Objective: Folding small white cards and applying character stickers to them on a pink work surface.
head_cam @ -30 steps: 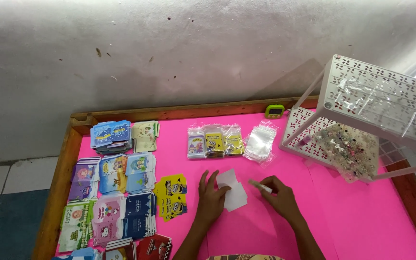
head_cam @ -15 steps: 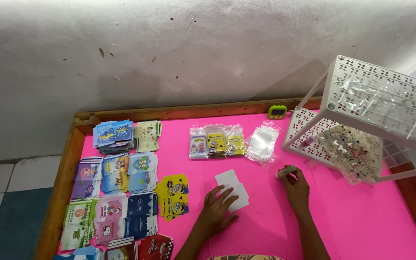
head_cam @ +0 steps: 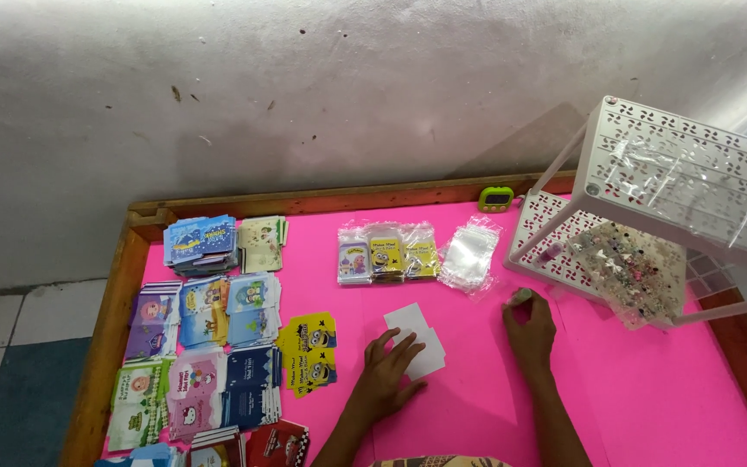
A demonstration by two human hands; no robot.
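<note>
Our left hand (head_cam: 388, 374) lies flat, fingers spread, pinning the blank white paper cards (head_cam: 417, 335). Right of the cards, our right hand (head_cam: 530, 329) pinches a small greenish object (head_cam: 520, 297); it could snag the white perforated plastic rack (head_cam: 676, 186) just beyond.

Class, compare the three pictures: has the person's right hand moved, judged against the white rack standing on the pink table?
Yes. The right hand has moved away from the white card toward the white rack, and now lies close to the rack's lower shelf.
</note>
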